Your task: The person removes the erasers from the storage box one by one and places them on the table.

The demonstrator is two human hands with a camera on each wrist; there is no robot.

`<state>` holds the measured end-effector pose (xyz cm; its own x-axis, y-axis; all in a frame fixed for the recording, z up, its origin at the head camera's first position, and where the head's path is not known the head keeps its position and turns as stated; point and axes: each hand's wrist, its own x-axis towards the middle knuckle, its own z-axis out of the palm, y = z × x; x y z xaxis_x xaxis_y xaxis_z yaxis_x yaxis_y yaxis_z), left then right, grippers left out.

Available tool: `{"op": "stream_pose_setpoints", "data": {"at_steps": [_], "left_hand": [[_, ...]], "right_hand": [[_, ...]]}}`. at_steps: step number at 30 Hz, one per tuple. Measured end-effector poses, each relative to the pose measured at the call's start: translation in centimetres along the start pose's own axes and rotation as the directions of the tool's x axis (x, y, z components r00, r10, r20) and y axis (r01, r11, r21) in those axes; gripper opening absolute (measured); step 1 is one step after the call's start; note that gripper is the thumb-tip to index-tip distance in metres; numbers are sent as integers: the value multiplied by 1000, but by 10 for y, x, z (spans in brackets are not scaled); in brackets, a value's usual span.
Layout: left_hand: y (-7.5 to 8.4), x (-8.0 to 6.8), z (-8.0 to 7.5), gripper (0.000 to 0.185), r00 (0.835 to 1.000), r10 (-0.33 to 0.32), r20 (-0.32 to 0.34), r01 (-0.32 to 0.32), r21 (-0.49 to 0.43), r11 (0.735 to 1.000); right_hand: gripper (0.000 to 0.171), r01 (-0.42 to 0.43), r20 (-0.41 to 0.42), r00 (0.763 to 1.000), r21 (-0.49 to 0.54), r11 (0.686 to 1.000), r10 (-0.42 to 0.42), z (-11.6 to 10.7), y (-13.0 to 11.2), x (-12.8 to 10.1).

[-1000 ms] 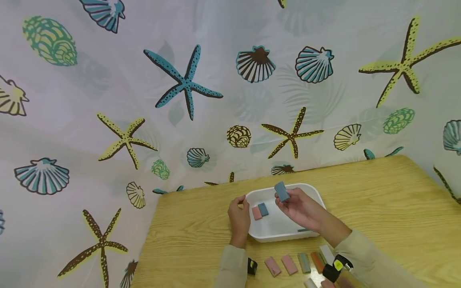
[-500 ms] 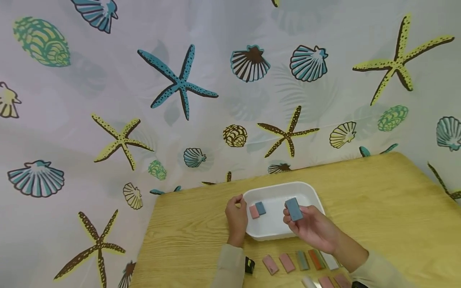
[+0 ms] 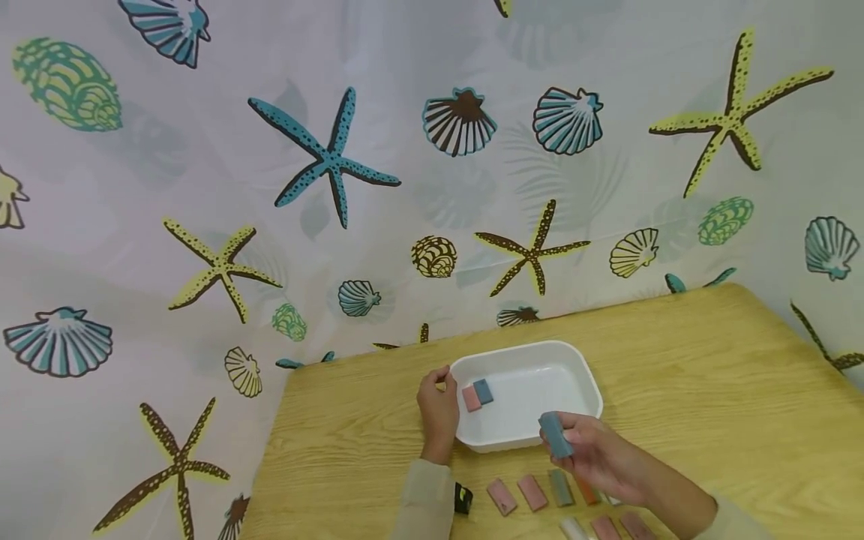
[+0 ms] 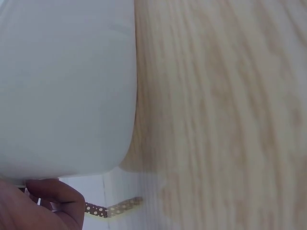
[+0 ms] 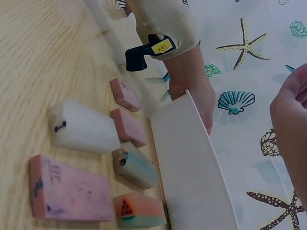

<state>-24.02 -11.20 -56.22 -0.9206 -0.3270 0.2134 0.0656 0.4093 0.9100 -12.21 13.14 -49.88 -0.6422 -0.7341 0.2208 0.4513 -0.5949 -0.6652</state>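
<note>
My right hand point(image 3: 604, 459) holds a blue-grey eraser point(image 3: 556, 434) between thumb and fingers, over the near right edge of the white plastic tub point(image 3: 526, 442). At the tub's left end my left hand point(image 3: 437, 411) pinches the rim; in the left wrist view its curled fingers point(image 4: 60, 194) sit right at the tub's edge. Inside the tub, toward the left, a pink eraser point(image 3: 471, 398) and a blue eraser point(image 3: 483, 391) lie side by side. The right wrist view shows only part of the right hand point(image 5: 292, 120), and the held eraser is out of that view.
In front of the tub, several erasers lie in rows on the wooden table point(image 3: 351, 450): pink ones point(image 3: 502, 496), a grey-green one point(image 3: 560, 487), a white one point(image 5: 84, 125) and one with a watermelon print point(image 5: 139, 210). A shell-patterned curtain point(image 3: 378, 187) hangs behind the table.
My right hand, still holding the blue-grey eraser, has come back from over the tub's middle toward its near right edge. The left hand keeps its grip on the rim.
</note>
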Motion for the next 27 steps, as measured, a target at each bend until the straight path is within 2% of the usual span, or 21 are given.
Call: {"op": "stream_pose_setpoints", "data": {"at_steps": [6,9,12,14,16,18,21,24,26,27], "left_hand": [[-1,-2,-2,18,1000,-5,10,5,-11,1000],[-4,-4,-2,19,1000,-23,19,23,-10,1000],[-5,-4,-2,19,999,-41,24,41,-7,999],[-4,-4,-3,19,999,-42,23,42,-11,999],[-2,-3,-3,18,999,-34,18,35,-12,999],[0,-1,-3,18,1000,-20,13,20,-14,1000],[1,0,-4,18,1000,4,5,-4,-21,1000],[1,0,-4,18,1000,16,1,-16,-26,1000],[2,0,-4,18,1000,16,2,-16,-32,999],[3,0,-4,18,1000,17,3,-17,-35,999]], "right_hand": [[34,-71,-59,996,-99,992,66,-4,16,-8],[29,-144,-141,983,-219,965,114,-4,25,-13],[25,-221,-205,966,-346,912,157,-2,34,-17],[26,-244,-213,963,-423,873,165,-1,40,-17],[27,-230,-200,969,-499,836,146,-1,48,-17],[28,-216,-197,973,-583,783,122,-1,56,-17],[25,-258,-260,960,-672,694,105,0,65,-17],[23,-349,-369,923,-685,639,108,3,71,-16],[21,-420,-456,883,-654,629,116,6,75,-14],[21,-451,-490,864,-649,612,117,8,77,-14]]}}
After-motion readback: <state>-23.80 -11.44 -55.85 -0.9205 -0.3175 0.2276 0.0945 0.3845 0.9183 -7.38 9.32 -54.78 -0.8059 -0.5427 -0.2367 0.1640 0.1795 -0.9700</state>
